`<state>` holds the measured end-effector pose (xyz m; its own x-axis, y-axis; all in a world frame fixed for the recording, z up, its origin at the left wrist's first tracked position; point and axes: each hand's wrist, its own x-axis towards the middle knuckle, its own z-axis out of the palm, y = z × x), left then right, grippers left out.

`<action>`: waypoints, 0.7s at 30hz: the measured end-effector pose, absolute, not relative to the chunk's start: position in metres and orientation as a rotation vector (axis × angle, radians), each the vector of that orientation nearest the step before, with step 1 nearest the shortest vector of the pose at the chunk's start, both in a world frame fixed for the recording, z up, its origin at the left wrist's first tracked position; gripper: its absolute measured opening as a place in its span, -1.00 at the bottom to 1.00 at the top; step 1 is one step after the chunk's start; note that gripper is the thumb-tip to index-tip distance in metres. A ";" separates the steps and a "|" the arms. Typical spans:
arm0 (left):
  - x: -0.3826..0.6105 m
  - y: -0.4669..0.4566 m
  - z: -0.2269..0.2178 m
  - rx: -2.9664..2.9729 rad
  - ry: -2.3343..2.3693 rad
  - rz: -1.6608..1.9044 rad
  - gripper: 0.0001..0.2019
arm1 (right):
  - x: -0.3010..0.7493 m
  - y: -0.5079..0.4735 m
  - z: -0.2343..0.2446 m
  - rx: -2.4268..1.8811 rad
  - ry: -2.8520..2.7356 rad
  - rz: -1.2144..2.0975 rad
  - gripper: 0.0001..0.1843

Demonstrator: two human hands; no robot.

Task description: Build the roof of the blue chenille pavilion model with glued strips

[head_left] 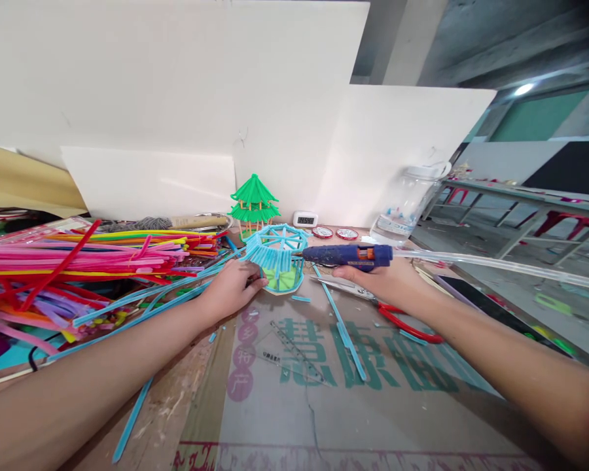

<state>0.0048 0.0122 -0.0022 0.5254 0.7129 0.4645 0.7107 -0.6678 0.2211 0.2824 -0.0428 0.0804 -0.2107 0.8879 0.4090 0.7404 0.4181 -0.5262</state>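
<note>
My left hand (233, 286) rests on the table with its fingers closed on the edge of a light-blue straw model (276, 252), a small roof-like frame standing on a green and card base (282, 280). My right hand (380, 278) grips a blue hot glue gun (347, 255), whose nozzle points left and touches the model's right side. A long clear glue stick (500, 267) sticks out of the gun's back toward the right.
A big pile of coloured straws (78, 261) fills the left. Behind stand a green straw pavilion (254, 199), a small digital clock (305, 219), two round tins (334, 233) and a clear jar (407, 203). Red-handled scissors (392, 315), a ruler (294, 350) and loose blue straws (346, 333) lie on cardboard.
</note>
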 end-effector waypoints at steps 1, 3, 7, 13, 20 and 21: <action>0.005 0.012 -0.002 2.736 1.276 0.840 -0.71 | 0.283 -0.042 0.080 -1.366 -2.023 0.272 -0.72; 0.005 0.012 -0.002 2.730 1.274 0.841 -0.71 | 0.284 -0.041 0.081 -1.347 -2.043 0.229 -0.72; 0.005 0.012 -0.002 2.729 1.261 0.838 -0.71 | 0.283 -0.041 0.084 -1.404 -2.041 0.172 -0.73; 0.005 0.012 -0.002 2.723 1.257 0.843 -0.70 | 0.286 -0.038 0.081 -1.448 -2.065 0.182 -0.72; 0.005 0.011 -0.001 2.737 1.283 0.831 -0.71 | 0.287 -0.039 0.080 -1.407 -2.071 0.243 -0.73; 0.005 0.011 -0.001 2.738 1.287 0.830 -0.71 | 0.287 -0.039 0.080 -1.401 -2.066 0.249 -0.74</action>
<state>0.0046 0.0114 -0.0012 0.5234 0.7173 0.4600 0.7147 -0.6635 0.2213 0.2867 -0.0389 0.0800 -0.2426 0.8896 0.3870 0.7720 0.4186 -0.4782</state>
